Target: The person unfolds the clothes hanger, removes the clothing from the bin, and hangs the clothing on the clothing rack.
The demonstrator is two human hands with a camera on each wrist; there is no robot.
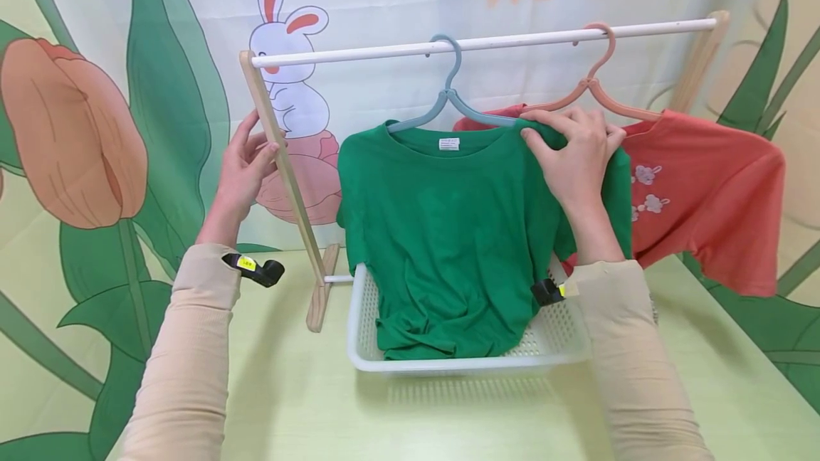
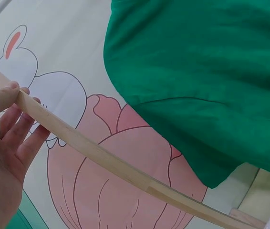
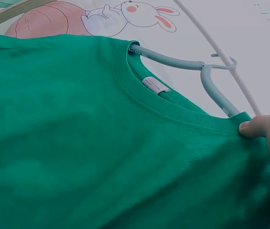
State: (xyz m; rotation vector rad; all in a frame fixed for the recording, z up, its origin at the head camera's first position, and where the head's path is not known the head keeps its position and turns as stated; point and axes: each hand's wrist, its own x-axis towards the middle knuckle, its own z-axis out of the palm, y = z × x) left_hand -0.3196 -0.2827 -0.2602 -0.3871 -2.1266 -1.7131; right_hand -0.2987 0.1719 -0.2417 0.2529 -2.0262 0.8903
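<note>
A green T-shirt (image 1: 442,212) hangs on a blue-grey hanger (image 1: 447,97), whose hook goes over the white rod (image 1: 378,52) of a clothes rack. My right hand (image 1: 579,151) pinches the shirt's shoulder beside the neckline, over the hanger's right arm; in the right wrist view the thumb presses on the collar edge (image 3: 237,125). On the left, my left hand (image 1: 240,166) holds the rack's wooden side post (image 1: 290,180). The left wrist view has the thumb on the front of the post (image 2: 111,162) and the fingers behind it.
A coral-red shirt (image 1: 717,191) hangs at the right on a pink hanger (image 1: 592,84), partly behind the green one. Under the green shirt stands a white perforated basket (image 1: 470,366), with the shirt's hem bunched inside. A printed cloth with a rabbit (image 1: 291,41) forms the backdrop.
</note>
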